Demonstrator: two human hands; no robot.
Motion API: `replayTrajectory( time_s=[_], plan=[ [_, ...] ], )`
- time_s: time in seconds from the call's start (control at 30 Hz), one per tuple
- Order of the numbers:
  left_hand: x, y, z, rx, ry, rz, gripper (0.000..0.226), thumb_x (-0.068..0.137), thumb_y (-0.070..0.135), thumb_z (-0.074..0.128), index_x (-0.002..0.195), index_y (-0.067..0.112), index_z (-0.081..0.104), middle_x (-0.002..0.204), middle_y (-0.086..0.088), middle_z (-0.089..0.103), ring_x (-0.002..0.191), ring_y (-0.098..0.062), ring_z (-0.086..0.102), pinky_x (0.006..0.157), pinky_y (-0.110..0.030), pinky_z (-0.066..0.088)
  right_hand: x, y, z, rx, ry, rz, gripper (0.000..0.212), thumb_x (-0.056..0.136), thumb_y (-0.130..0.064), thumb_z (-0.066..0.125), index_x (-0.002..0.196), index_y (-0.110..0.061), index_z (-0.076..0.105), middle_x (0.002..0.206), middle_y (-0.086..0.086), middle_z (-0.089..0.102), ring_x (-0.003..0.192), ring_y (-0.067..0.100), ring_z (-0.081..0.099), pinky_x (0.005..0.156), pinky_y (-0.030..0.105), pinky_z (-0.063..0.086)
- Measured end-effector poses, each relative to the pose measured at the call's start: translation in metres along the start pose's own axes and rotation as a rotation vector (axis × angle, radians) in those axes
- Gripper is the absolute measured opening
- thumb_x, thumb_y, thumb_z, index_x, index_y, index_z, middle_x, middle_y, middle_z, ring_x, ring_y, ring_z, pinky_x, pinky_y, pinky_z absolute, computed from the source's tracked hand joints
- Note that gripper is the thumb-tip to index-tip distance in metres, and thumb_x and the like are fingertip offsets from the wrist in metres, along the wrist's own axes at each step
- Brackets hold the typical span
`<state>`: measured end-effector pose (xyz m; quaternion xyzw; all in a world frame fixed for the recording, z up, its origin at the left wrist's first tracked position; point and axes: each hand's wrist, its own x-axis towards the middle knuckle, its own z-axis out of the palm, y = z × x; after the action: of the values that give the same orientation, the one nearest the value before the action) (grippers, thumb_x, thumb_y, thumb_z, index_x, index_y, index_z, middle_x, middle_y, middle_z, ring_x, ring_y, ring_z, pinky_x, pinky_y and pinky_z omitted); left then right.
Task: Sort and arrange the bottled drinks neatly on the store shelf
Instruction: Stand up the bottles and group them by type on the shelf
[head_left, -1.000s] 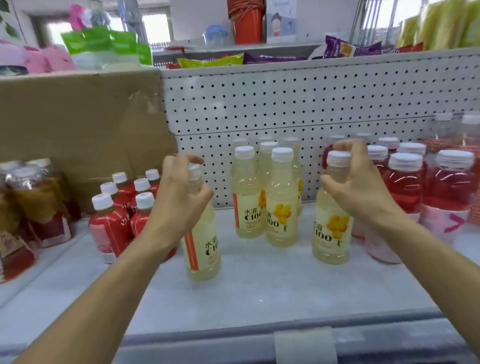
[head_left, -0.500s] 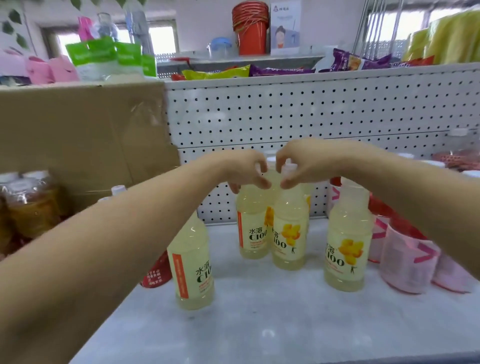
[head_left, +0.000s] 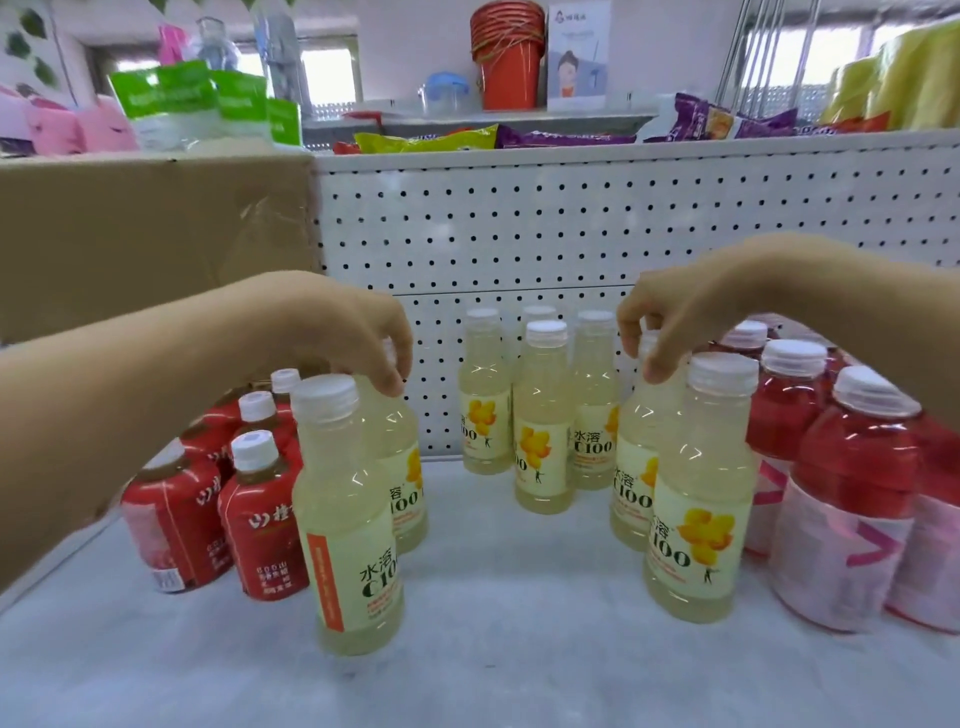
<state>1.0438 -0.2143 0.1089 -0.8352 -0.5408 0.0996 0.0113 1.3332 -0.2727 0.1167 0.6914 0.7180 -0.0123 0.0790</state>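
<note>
Left hand (head_left: 343, 332) grip seemingly on bottle (head_left: 408, 499)

Both bare forearms reach in from the sides, wrists bent downward. The left hand (head_left: 343, 332) curls its fingers over the top of the rear left bottle (head_left: 405, 457). The right hand (head_left: 680, 317) pinches the rear right bottle (head_left: 636, 467) by its top.
</note>
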Motion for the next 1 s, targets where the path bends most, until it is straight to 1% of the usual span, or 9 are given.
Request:
replayTrajectory(
  time_s=[0.1, 0.2, 0.33, 0.43, 0.53, 0.6, 0.73, 0.87, 1.0],
  plan=[
    [0.014, 0.020, -0.011, 0.025, 0.069, 0.050, 0.050, 0.087, 0.048, 0.069, 0.131, 0.029, 0.056, 0.127, 0.005, 0.060, 0.111, -0.018, 0.060, 0.103, -0.039, 0.045, 0.013, 0.001, -0.009, 0.047, 0.071, -0.023, 0.037, 0.086, -0.046, 0.068, 0.105, -0.014, 0.063, 0.096, 0.002, 0.062, 0.082, 0.019, 0.062, 0.069, 0.030, 0.053],
    [0.041, 0.056, -0.020, -0.240, 0.216, 0.258, 0.069, 0.087, 0.047, 0.069, 0.147, 0.033, 0.037, 0.140, 0.004, 0.052, 0.112, -0.016, 0.058, 0.098, -0.033, 0.046, 0.039, 0.003, -0.016, 0.080, 0.237, -0.020, 0.047, 0.087, -0.051, 0.066, 0.121, -0.019, 0.058, 0.108, 0.004, 0.061, 0.092, 0.024, 0.066, 0.079, 0.038, 0.058],
    [0.067, 0.093, -0.023, -0.403, 0.000, 0.377, 0.053, 0.092, 0.021, 0.069, 0.140, 0.033, 0.050, 0.142, 0.001, 0.046, 0.095, -0.011, 0.067, 0.088, -0.027, 0.055, 0.066, 0.002, -0.010, 0.119, 0.033, -0.080, 0.047, 0.090, -0.021, 0.070, 0.134, -0.025, 0.055, 0.119, 0.009, 0.062, 0.081, 0.015, 0.066, 0.070, 0.027, 0.057],
    [0.071, 0.088, -0.022, -0.302, 0.059, 0.366, 0.038, 0.092, 0.020, 0.069, 0.127, 0.029, 0.060, 0.127, -0.001, 0.053, 0.084, -0.012, 0.071, 0.082, -0.026, 0.054, 0.077, 0.001, -0.004, 0.114, 0.049, -0.124, 0.041, 0.087, -0.009, 0.069, 0.125, -0.023, 0.062, 0.105, 0.010, 0.070, 0.068, 0.012, 0.070, 0.059, 0.021, 0.051],
    [0.065, 0.070, -0.019, -0.230, 0.118, 0.303, 0.035, 0.091, 0.032, 0.069, 0.125, 0.027, 0.061, 0.114, 0.002, 0.058, 0.083, -0.011, 0.070, 0.082, -0.030, 0.050, 0.078, 0.000, -0.005, 0.116, 0.042, -0.121, 0.027, 0.088, -0.025, 0.071, 0.113, -0.017, 0.065, 0.084, 0.004, 0.072, 0.066, 0.014, 0.073, 0.073, 0.028, 0.051],
    [0.063, 0.058, -0.016, -0.233, 0.143, 0.272, 0.037, 0.091, 0.035, 0.069, 0.125, 0.024, 0.062, 0.106, 0.003, 0.064, 0.081, -0.011, 0.071, 0.078, -0.031, 0.049, 0.076, -0.003, -0.005, 0.093, 0.067, -0.116, 0.036, 0.089, -0.037, 0.070, 0.103, -0.005, 0.065, 0.077, 0.008, 0.074, 0.061, 0.016, 0.072, 0.074, 0.032, 0.053],
    [0.067, 0.051, -0.011, -0.218, 0.183, 0.233, 0.041, 0.090, 0.037, 0.070, 0.127, 0.024, 0.062, 0.105, 0.002, 0.069, 0.079, -0.010, 0.072, 0.078, -0.030, 0.052, 0.078, -0.016, 0.000, 0.096, 0.123, -0.126, 0.048, 0.091, -0.042, 0.065, 0.087, 0.006, 0.064, 0.065, 0.011, 0.071, 0.046, 0.016, 0.065, 0.048, 0.022, 0.048],
    [0.072, 0.053, -0.010, -0.230, 0.186, 0.229, 0.040, 0.090, 0.037, 0.069, 0.127, 0.025, 0.061, 0.102, 0.002, 0.069, 0.078, -0.010, 0.071, 0.060, -0.025, 0.043, 0.082, -0.028, 0.002, 0.069, 0.168, -0.118, 0.055, 0.090, -0.046, 0.063, 0.083, 0.009, 0.067, 0.061, 0.012, 0.072, 0.046, 0.020, 0.066, 0.050, 0.022, 0.047],
    [0.071, 0.051, -0.009, -0.233, 0.193, 0.237, 0.040, 0.090, 0.036, 0.069, 0.128, 0.024, 0.061, 0.097, 0.005, 0.064, 0.075, -0.012, 0.071, 0.069, -0.027, 0.048, 0.083, -0.031, 0.003, 0.087, 0.170, -0.151, 0.053, 0.090, -0.042, 0.064, 0.083, 0.010, 0.066, 0.061, 0.012, 0.071, 0.048, 0.023, 0.068, 0.055, 0.026, 0.053]
  ],
)
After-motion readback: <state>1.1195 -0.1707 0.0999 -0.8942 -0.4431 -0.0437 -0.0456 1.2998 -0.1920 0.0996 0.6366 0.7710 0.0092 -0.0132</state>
